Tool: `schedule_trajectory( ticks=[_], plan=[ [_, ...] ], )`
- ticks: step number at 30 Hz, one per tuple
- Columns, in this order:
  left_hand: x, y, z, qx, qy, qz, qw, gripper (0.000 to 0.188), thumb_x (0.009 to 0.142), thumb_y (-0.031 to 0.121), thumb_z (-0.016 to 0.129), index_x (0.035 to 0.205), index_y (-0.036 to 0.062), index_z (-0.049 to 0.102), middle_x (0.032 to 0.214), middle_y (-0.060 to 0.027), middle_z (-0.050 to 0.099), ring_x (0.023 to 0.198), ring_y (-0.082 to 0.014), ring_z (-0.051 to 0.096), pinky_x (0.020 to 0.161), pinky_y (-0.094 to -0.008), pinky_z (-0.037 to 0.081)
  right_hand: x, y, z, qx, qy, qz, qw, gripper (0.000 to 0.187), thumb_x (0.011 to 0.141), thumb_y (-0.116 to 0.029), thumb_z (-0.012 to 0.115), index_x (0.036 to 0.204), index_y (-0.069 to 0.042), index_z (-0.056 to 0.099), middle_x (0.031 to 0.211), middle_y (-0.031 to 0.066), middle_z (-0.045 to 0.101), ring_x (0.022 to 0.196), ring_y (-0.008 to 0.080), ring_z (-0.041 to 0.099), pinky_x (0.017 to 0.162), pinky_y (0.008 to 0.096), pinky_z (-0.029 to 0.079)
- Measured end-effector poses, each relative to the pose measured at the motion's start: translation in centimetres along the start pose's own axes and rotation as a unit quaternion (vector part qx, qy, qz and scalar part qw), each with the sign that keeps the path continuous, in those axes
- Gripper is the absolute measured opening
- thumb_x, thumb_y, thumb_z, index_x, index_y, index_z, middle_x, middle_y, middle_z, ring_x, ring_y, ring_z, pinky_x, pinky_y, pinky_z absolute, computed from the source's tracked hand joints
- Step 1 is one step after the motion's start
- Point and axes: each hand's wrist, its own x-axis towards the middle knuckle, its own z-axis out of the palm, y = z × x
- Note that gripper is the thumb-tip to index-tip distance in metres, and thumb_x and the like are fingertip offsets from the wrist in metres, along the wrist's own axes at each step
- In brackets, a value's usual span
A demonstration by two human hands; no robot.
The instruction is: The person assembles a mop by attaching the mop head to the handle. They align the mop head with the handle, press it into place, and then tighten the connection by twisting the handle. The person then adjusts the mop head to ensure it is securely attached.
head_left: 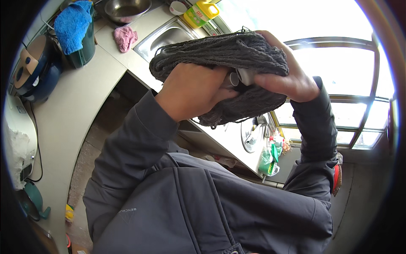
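Observation:
A dark grey string mop head (220, 53) is lifted in front of me, over the counter and sink. At its middle shows a white plastic fitting (246, 77), with the round end of a pale tube (233, 79) just left of it. My left hand (192, 89) is closed on the mop head's near side, its thumb and fingers by the tube end. From the right, my right hand (292, 78) grips the mop head, thumb pressed near the white fitting and fingers behind the strands. The strands hide part of both hands' hold.
Behind the mop head is a steel sink (167, 36), beside a pink cloth (125, 39), a metal basin (127, 9) and a yellow jug (201, 13). A blue towel (72, 25) drapes a green bin (82, 55) at left, near a dark blue cooker (40, 70). Windows (334, 67) stand right.

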Motion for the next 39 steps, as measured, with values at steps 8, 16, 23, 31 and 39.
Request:
schedule_trajectory(
  ticks=[8, 16, 23, 31, 39],
  plan=[
    [-1.7, -1.0, 1.6, -0.017, -0.007, -0.029, 0.999, 0.038, 0.086, 0.037, 0.074, 0.108, 0.0063, 0.066, 0.09, -0.0147, 0.071, 0.08, -0.0352, 0.07, 0.072, -0.0448, 0.056, -0.2, 0.9, 1.4, -0.049, -0.012, 0.077, 0.996, 0.08, 0.077, -0.015, 0.073, 0.146, 0.004, 0.037, 0.128, 0.0116, 0.06, 0.117, 0.0181, 0.056, 0.104, 0.0331, 0.043],
    [-1.9, -0.3, 2.4, -0.004, 0.038, -0.003, 0.999, 0.031, 0.085, 0.035, 0.074, 0.102, 0.0093, 0.07, 0.093, -0.0116, 0.071, 0.086, -0.0331, 0.07, 0.072, -0.0443, 0.056, -1.6, -2.0, 3.9, -0.22, 0.053, 0.087, 0.97, 0.063, 0.082, -0.009, 0.067, 0.14, 0.002, 0.044, 0.116, 0.0093, 0.063, 0.108, 0.0153, 0.059, 0.097, 0.0319, 0.047],
    [-1.8, -0.8, 4.7, 0.0, 0.062, -0.051, 0.997, 0.027, 0.083, 0.034, 0.074, 0.096, 0.0101, 0.071, 0.086, -0.0116, 0.072, 0.075, -0.0333, 0.07, 0.064, -0.0458, 0.055, -1.2, -0.1, 3.0, -0.147, 0.077, 0.063, 0.984, 0.053, 0.084, -0.019, 0.071, 0.129, 0.001, 0.051, 0.11, 0.0111, 0.068, 0.1, 0.0193, 0.065, 0.089, 0.0337, 0.052],
    [0.0, -1.4, 7.0, -0.009, 0.23, -0.048, 0.972, 0.038, 0.077, 0.034, 0.079, 0.105, 0.0095, 0.07, 0.098, -0.0102, 0.071, 0.089, -0.0319, 0.071, 0.072, -0.0431, 0.056, -1.6, 4.2, -0.6, -0.204, 0.088, 0.038, 0.974, 0.078, 0.085, -0.021, 0.061, 0.153, 0.005, 0.035, 0.141, 0.0177, 0.055, 0.131, 0.0254, 0.053, 0.114, 0.0387, 0.036],
    [1.0, -2.1, 9.2, 0.037, 0.202, -0.065, 0.976, 0.038, 0.075, 0.036, 0.079, 0.102, 0.011, 0.072, 0.095, -0.0095, 0.072, 0.086, -0.0308, 0.072, 0.07, -0.0421, 0.057, -2.1, 7.8, -3.6, -0.199, 0.072, 0.028, 0.977, 0.07, 0.087, -0.023, 0.06, 0.15, 0.003, 0.041, 0.141, 0.0178, 0.055, 0.132, 0.0268, 0.052, 0.113, 0.0394, 0.036]
  ],
)
